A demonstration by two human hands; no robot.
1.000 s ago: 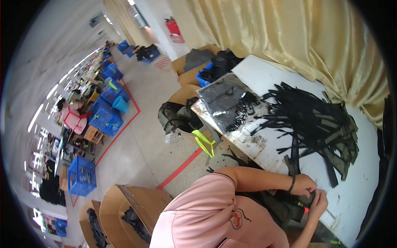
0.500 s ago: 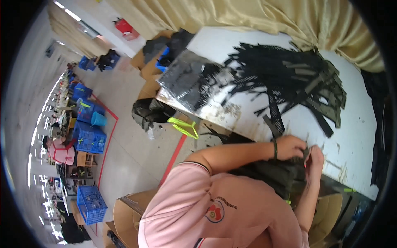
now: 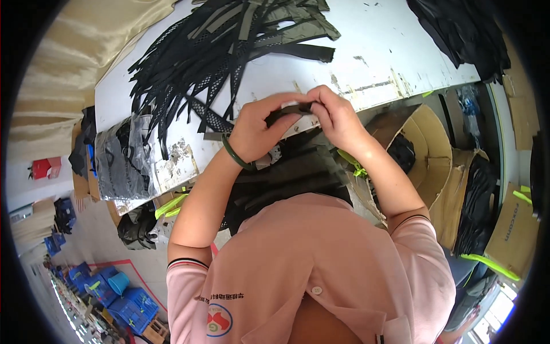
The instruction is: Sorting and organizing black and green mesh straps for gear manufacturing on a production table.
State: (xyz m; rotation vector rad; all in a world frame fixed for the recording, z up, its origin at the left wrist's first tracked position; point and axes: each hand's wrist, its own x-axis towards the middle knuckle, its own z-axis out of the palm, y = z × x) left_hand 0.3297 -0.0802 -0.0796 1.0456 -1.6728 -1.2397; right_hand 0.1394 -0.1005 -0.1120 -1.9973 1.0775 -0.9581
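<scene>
My left hand (image 3: 260, 129) and my right hand (image 3: 338, 117) meet at the near edge of the white table (image 3: 389, 51). Both pinch a short dark strap piece (image 3: 292, 110) between their fingers. A green bangle (image 3: 236, 156) circles my left wrist. Beyond the hands lies a large pile of black and olive straps and mesh strips (image 3: 229, 51). More dark fabric pieces (image 3: 286, 178) lie on my lap below the hands.
A plastic-wrapped bundle of dark material (image 3: 117, 157) sits at the table's left end. Open cardboard boxes (image 3: 441, 172) holding black fabric stand to my right. Black cloth (image 3: 464, 28) lies at the far right of the table. Blue crates (image 3: 114, 295) stand on the floor.
The view has swung from the workshop floor on the left to straight down at the table. My hands stay together on the strap piece.
</scene>
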